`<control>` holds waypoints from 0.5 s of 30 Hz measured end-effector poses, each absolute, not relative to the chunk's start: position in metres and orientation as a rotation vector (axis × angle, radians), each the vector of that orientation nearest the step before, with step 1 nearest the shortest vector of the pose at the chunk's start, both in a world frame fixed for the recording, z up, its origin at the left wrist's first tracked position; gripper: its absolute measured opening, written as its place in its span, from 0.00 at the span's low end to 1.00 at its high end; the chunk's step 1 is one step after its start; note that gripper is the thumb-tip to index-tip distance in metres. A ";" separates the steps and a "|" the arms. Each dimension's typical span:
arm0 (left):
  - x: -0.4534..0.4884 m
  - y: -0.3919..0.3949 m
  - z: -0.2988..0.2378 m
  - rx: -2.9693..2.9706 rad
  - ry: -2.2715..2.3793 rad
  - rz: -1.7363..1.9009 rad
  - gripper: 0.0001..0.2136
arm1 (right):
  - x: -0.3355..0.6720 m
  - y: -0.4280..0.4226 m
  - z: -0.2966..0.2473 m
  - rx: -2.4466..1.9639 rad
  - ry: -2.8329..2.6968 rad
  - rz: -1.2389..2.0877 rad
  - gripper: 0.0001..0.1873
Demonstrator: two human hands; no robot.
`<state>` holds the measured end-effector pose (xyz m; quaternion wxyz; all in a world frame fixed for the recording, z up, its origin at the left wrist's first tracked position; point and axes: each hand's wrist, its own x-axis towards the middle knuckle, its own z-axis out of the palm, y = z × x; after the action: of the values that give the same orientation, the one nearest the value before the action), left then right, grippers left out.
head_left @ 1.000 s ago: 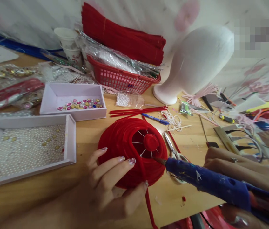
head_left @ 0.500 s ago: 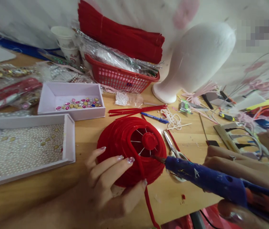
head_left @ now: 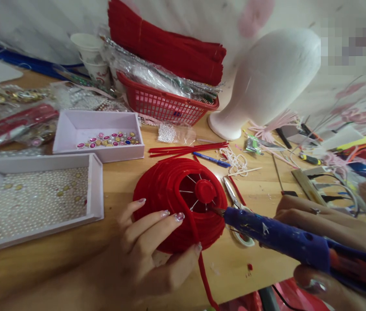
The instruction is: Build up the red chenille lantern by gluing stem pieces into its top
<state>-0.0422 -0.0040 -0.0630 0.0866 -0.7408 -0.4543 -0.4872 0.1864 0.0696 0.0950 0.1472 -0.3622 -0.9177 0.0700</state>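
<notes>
A red round lantern-like shape (head_left: 166, 190) wrapped in red pipe cleaner lies on the wooden table (head_left: 72, 246), wire spokes and a red hub showing at its open top. My left hand (head_left: 150, 250) grips its near side, thumb and fingers pressing a loose red pipe cleaner (head_left: 204, 276) against it. My right hand (head_left: 319, 289), low at the right edge, holds a blue hot glue gun (head_left: 276, 237). The gun's nozzle touches the rim of the opening, just right of the hub.
Another person's forearm (head_left: 328, 224) lies on the table right of the gun. Scissors (head_left: 234, 201) sit under the gun. Two white trays (head_left: 95, 211) of pearls and gems stand left. A red basket (head_left: 166, 106), white foam head (head_left: 267, 77), pen and loose red pipe cleaners are behind.
The glue gun's nozzle has edged up and closer to the red hub. My left hand keeps its grip on the lantern shape.
</notes>
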 end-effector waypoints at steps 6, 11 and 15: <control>-0.047 -0.004 -0.063 -2.236 -1.332 -1.359 0.19 | 0.188 0.070 0.090 -1.084 -2.554 0.401 0.15; -0.042 -0.005 -0.062 -2.169 -1.417 -1.379 0.20 | 0.195 0.074 0.092 -1.075 -2.580 0.369 0.18; -0.042 -0.004 -0.063 -2.191 -1.383 -1.370 0.20 | 0.192 0.072 0.095 -1.132 -2.572 0.307 0.21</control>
<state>-0.0417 -0.0041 -0.0629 0.1052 -0.7433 -0.4692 -0.4650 0.1918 0.0716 0.0950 0.1565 -0.3955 -0.8987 0.1072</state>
